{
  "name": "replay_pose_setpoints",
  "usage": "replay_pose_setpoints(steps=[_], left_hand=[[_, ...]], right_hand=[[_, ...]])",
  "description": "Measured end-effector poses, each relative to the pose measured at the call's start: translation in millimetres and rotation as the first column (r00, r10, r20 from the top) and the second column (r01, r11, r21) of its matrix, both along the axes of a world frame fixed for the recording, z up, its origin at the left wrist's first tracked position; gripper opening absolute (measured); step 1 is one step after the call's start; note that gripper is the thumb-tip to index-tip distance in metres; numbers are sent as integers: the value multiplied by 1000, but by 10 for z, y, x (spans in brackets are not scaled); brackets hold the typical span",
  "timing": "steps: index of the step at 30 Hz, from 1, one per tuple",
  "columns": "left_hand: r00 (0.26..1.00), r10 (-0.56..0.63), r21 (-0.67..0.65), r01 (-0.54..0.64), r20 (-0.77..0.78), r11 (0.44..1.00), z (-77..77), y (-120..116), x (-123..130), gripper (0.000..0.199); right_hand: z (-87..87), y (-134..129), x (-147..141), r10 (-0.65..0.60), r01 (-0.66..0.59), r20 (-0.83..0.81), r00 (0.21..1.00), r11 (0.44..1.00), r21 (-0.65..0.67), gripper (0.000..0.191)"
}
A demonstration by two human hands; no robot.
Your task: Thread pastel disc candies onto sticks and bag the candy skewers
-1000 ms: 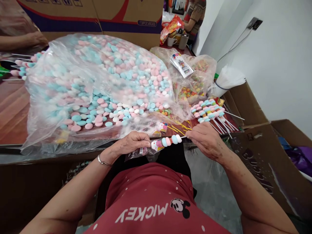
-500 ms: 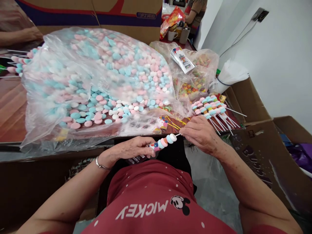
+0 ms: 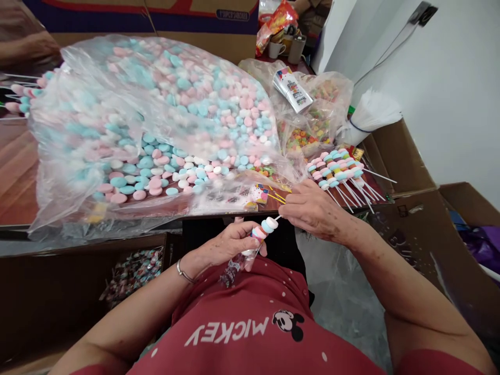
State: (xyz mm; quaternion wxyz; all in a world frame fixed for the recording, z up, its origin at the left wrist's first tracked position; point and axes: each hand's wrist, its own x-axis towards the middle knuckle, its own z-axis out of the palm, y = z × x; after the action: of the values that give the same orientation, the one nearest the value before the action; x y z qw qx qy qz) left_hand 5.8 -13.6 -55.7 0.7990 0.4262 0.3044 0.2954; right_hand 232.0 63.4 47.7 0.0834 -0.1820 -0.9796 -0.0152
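Note:
Over my lap, my left hand [image 3: 226,244] is closed round a marshmallow skewer [image 3: 269,225] with pink, blue and white pieces. Its lower part sits in a printed clear wrapper [image 3: 231,270] that hangs out below my palm. My right hand [image 3: 312,209] pinches the white stick that comes out of the skewer's top end; the fingertips hide the stick's far end. Close beyond my right hand lies a pile of finished-looking skewers [image 3: 336,167], sticks toward me. Flat printed wrappers [image 3: 234,199] and yellow ties [image 3: 276,196] lie at the table's front edge.
A big clear bag of loose marshmallows [image 3: 175,109] covers much of the table. Behind the skewers are a bag of colourful gummies [image 3: 308,130], a stack of wrappers [image 3: 292,89] and a tub of white sticks [image 3: 357,131]. An open box [image 3: 167,255] holds wrapped skewers. A co-worker's hand [image 3: 35,49] shows far left.
The skewer has gone deeper into the wrapper, with fewer pieces showing above my left hand. My left hand has shifted right and turned; my right hand has come slightly left.

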Motion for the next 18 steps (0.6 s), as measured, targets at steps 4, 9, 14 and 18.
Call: replay_pose_setpoints(steps=[4, 9, 14, 18], left_hand=[[994, 106, -2, -106, -6, 994, -73, -39, 21, 40], [957, 230, 100, -215, -177, 971, -89, -120, -30, 39], [853, 416, 451, -251, -314, 856, -173, -117, -98, 36], [824, 425, 592, -140, -375, 794, -218, -70, -107, 38]], right_hand=[[50, 39, -13, 31, -31, -9, 999, 998, 45, 29], [54, 46, -4, -23, 23, -9, 1000, 1000, 12, 28], [10, 12, -77, -66, 66, -7, 998, 996, -58, 28], [-77, -4, -188, -82, 85, 35, 996, 989, -121, 28]])
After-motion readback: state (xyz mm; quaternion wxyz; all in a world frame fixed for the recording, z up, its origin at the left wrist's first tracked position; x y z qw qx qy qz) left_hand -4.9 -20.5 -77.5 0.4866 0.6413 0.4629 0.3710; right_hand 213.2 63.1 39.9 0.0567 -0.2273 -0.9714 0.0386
